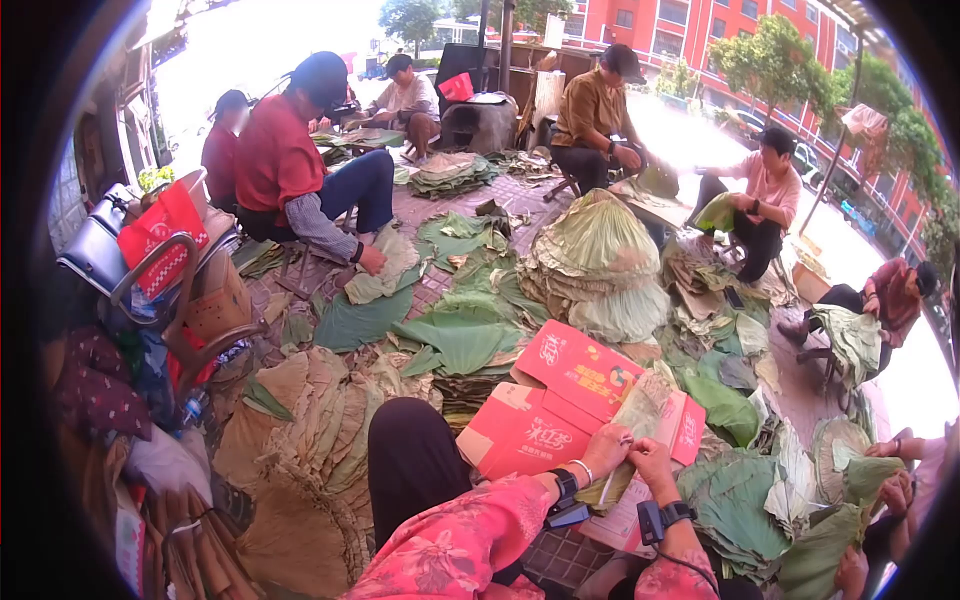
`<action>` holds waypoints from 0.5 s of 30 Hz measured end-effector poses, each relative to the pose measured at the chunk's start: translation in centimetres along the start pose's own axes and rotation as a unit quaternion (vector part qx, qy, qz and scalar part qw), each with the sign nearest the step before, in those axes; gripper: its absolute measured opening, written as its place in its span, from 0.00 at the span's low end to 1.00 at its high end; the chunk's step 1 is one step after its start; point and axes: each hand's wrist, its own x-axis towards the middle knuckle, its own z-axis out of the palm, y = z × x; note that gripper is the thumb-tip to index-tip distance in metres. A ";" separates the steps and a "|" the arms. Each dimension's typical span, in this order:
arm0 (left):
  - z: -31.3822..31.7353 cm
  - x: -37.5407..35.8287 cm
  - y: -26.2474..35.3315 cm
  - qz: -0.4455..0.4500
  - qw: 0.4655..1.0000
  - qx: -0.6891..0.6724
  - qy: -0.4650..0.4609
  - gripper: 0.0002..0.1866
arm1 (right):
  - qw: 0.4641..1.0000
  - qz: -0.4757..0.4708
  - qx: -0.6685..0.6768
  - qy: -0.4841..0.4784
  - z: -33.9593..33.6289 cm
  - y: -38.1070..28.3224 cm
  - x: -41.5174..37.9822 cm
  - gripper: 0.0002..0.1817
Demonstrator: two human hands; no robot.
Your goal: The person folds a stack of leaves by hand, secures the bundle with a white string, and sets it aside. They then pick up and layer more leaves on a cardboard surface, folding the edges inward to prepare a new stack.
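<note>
Over a flattened red cardboard box (pixel 520 425), my left hand (pixel 607 450) and my right hand (pixel 655 468) are close together. The fingers of both are pinched at the lower part of a pale, folded dried leaf (pixel 643 402). The leaf lies on the red cardboard and points away from me. Black devices are strapped on both wrists, and a bracelet is on the left one. To the right of my right hand are green leaves (pixel 735 505). A tall cone-shaped pile of dried leaves (pixel 595 255) stands beyond the cardboard.
Several people sit around on low stools, handling leaves. Brown leaf stacks (pixel 310 450) lie at the left, green leaves (pixel 465 330) ahead. A metal-armed chair (pixel 180 290) with a red bag (pixel 160 240) stands at the left. Another person's hands (pixel 895 490) are near the right edge.
</note>
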 end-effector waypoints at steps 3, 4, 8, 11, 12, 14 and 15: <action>-0.8 -0.3 1.2 -0.011 1.000 0.007 0.008 0.04 | 0.994 0.046 0.093 -0.017 -0.2 -0.8 -0.2 0.05; -1.1 -0.5 1.8 -0.017 1.000 0.007 0.011 0.03 | 0.990 0.066 0.126 -0.019 -0.3 -1.4 -0.5 0.06; -0.9 -0.6 1.5 -0.021 0.999 -0.037 0.020 0.03 | 0.982 0.059 0.169 -0.061 -0.4 -1.8 -0.5 0.05; -0.9 -0.6 1.5 -0.033 0.995 -0.088 0.033 0.05 | 0.988 0.063 0.128 -0.062 -0.8 -0.7 -0.1 0.04; -1.1 -0.6 1.5 -0.029 0.995 -0.088 0.028 0.05 | 0.990 0.064 0.112 -0.062 -0.9 -0.5 0.0 0.04; -1.5 -0.6 1.5 -0.016 0.996 -0.083 0.027 0.05 | 0.995 0.052 0.070 -0.044 -1.0 -0.2 0.1 0.05; -1.6 -0.7 1.5 -0.007 0.997 -0.078 0.029 0.05 | 0.998 0.038 0.045 -0.026 -0.9 -0.1 0.2 0.05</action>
